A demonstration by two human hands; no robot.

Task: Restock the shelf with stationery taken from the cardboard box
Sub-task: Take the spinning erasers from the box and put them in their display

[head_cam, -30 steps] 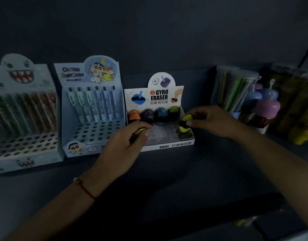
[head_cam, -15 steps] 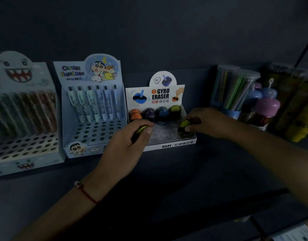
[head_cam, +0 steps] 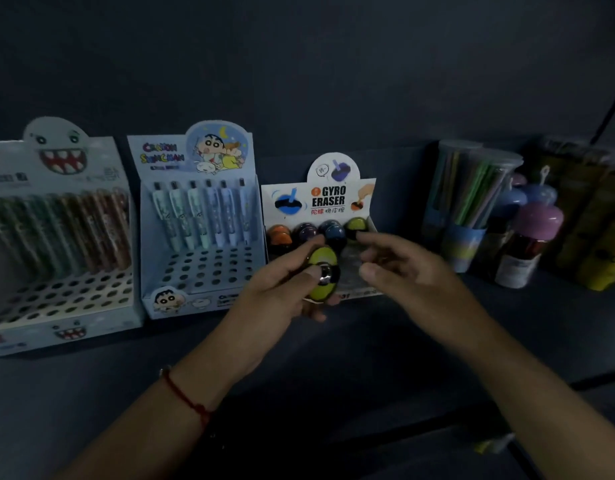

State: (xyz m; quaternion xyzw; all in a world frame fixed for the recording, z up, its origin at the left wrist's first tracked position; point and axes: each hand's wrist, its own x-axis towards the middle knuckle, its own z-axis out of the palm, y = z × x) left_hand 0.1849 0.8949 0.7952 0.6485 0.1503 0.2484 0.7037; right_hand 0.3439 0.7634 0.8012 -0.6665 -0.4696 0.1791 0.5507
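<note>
Left hand: the left hand (head_cam: 285, 289) grips a yellow-green gyro eraser (head_cam: 322, 273), thumb laid across its face beside the shiny metal hub, fingers curled beneath it. A red string bracelet (head_cam: 185, 398) circles the wrist.
Right hand: the right hand (head_cam: 399, 268) holds nothing; its fingers are loosely spread and a little blurred, just to the right of the held eraser and apart from it.
Held eraser: raised in front of the gyro eraser display box (head_cam: 334, 199), covering part of the box's front edge.
Display box: stands on the dark shelf (head_cam: 91, 393) against the back wall. Its back row holds four erasers side by side, from left: orange eraser (head_cam: 279, 235), purple eraser (head_cam: 308, 232), blue eraser (head_cam: 334, 230), yellow-green eraser (head_cam: 356, 225).
Left of it: a cartoon pen display (head_cam: 195, 220) with six pens upright in the back row and open holes in front; further left, a monster-face pen display (head_cam: 56, 230) with a row of pens.
Right of it: clear tubes of coloured pencils (head_cam: 472, 202), then a bottle with a purple cap (head_cam: 528, 244); dim yellow items beyond are too dark to identify.
</note>
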